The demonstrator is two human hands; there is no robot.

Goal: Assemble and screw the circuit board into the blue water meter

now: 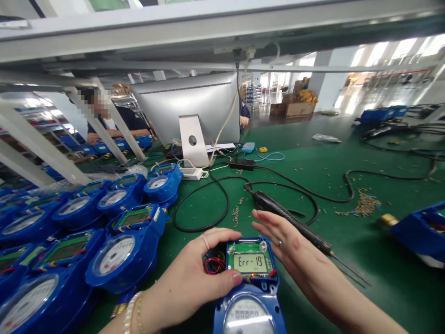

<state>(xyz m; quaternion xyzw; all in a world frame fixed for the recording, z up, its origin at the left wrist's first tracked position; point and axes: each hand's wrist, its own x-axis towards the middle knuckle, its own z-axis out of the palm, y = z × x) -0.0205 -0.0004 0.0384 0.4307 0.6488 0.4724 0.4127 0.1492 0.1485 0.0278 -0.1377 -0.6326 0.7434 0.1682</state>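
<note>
A blue water meter (248,290) with an exposed green circuit board stands in front of me, its small display (250,263) reading "Err-19". My left hand (205,264) grips the upper housing, thumb on the front edge and fingers around the far left corner, beside a bundle of red and black wires (214,265). Along the housing's right side, my right hand (288,246) is held with fingers stretched out, holding nothing; whether it touches the housing I cannot tell. Just beyond it lies a black electric screwdriver (288,218) with a long thin bit.
Rows of similar blue meters (121,250) fill the left. Black cables (225,204) loop over the green table (278,162), near a pile of small screws (366,202). Another meter (420,232) lies at right. A monitor (194,111) stands behind; a co-worker (114,120) sits beyond white frame bars.
</note>
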